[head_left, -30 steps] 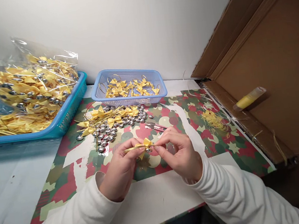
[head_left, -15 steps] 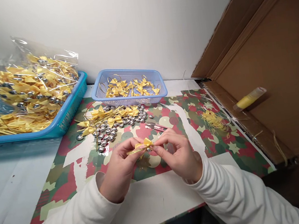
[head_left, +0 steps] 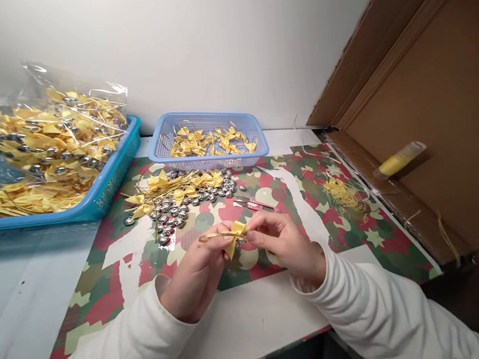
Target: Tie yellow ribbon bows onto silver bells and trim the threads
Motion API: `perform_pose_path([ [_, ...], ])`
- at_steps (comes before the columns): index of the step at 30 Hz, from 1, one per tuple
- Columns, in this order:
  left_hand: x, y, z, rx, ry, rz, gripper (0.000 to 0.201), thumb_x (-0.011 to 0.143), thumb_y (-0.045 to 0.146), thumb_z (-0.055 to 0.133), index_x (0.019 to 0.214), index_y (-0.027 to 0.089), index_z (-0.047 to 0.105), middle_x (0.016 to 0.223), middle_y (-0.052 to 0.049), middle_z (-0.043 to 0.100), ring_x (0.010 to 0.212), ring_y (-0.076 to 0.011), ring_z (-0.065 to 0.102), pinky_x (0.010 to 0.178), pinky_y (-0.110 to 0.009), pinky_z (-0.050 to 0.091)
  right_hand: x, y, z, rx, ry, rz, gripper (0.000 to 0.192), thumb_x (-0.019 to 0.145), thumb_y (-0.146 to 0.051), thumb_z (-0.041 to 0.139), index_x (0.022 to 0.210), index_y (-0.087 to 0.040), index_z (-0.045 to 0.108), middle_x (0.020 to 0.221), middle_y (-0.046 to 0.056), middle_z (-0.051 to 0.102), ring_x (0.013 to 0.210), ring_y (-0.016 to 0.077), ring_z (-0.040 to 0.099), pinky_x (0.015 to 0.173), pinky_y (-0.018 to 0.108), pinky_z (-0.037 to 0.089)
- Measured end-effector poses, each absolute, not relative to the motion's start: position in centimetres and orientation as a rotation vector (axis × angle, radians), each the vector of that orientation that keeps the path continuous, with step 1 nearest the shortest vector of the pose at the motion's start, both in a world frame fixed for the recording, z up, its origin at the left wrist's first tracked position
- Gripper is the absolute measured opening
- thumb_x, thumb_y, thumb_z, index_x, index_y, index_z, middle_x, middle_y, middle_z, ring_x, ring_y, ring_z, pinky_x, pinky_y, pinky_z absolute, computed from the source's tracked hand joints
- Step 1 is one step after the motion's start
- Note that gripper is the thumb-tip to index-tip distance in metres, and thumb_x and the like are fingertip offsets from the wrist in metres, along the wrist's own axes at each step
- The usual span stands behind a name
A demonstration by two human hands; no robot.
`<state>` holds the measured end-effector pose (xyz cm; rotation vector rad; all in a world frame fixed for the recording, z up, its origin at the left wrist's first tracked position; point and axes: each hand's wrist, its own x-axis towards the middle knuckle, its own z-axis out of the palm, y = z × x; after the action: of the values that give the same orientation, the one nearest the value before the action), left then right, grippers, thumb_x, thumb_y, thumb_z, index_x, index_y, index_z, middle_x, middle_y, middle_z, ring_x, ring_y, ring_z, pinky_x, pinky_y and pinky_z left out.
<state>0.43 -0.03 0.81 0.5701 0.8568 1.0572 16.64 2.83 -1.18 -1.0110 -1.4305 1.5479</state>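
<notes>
Both hands meet over the patterned mat [head_left: 360, 234] near the table's front. My left hand [head_left: 196, 275] and my right hand [head_left: 289, 246] pinch a small yellow ribbon bow [head_left: 234, 235] between their fingertips. A thin gold cord loop from the bow runs leftward over my left fingers. A small silver piece sits at the bow's centre, mostly hidden by my fingers. Just beyond my hands lie a heap of silver beads [head_left: 182, 207], several loose yellow bows [head_left: 171, 188] with gold cords, and small snips [head_left: 253, 204].
A small blue basket [head_left: 208, 139] with finished bows stands at the back. A large blue tray [head_left: 97, 197] at the left carries clear bags of bows. Yellow thread scraps [head_left: 343, 193] lie at the right, beside an open cardboard box [head_left: 443, 102] with a yellow tube [head_left: 398, 159].
My hands have shifted slightly. The gold cord has bent into a more open loop above my left fingers, and the bow has tilted.
</notes>
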Motion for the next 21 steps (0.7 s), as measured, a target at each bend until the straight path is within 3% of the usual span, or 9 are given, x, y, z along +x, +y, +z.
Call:
perform_pose_path([
  [7, 0.4, -0.1, 0.3, 0.415, 0.774, 0.991, 0.014, 0.063, 0.025, 0.076, 0.069, 0.015, 0.069, 0.071, -0.001, 0.059, 0.068, -0.0126, 0.047, 0.065, -0.025, 0.045, 16.5, 3.0, -1.2, -0.983, -1.365, 1.588, 0.029, 0.071, -0.049, 0.076, 0.074, -0.021, 0.069, 0.073, 0.001, 0.062, 0.068, 0.0143, 0.056, 0.064, 0.032, 0.05],
  [15, 0.2, -0.2, -0.4, 0.325, 0.726, 0.977, 0.006, 0.068, 0.019, 0.071, 0.07, 0.013, 0.069, 0.074, -0.003, 0.061, 0.07, -0.0137, 0.051, 0.064, -0.026, 0.047, 16.4, 3.0, -1.1, -0.958, -1.321, 1.626, 0.028, 0.069, -0.047, 0.079, 0.071, -0.021, 0.068, 0.072, 0.0, 0.063, 0.067, 0.0124, 0.057, 0.063, 0.028, 0.049],
  [21, 0.4, -0.2, -0.1, 0.35, 0.71, 0.947, 0.011, 0.07, 0.023, 0.07, 0.066, 0.013, 0.067, 0.07, -0.004, 0.058, 0.067, -0.0135, 0.048, 0.065, -0.027, 0.045, 16.1, 2.9, -1.0, -0.888, -1.146, 1.825, 0.028, 0.066, -0.043, 0.082, 0.071, -0.02, 0.067, 0.066, -0.002, 0.065, 0.062, 0.0117, 0.059, 0.062, 0.027, 0.051],
])
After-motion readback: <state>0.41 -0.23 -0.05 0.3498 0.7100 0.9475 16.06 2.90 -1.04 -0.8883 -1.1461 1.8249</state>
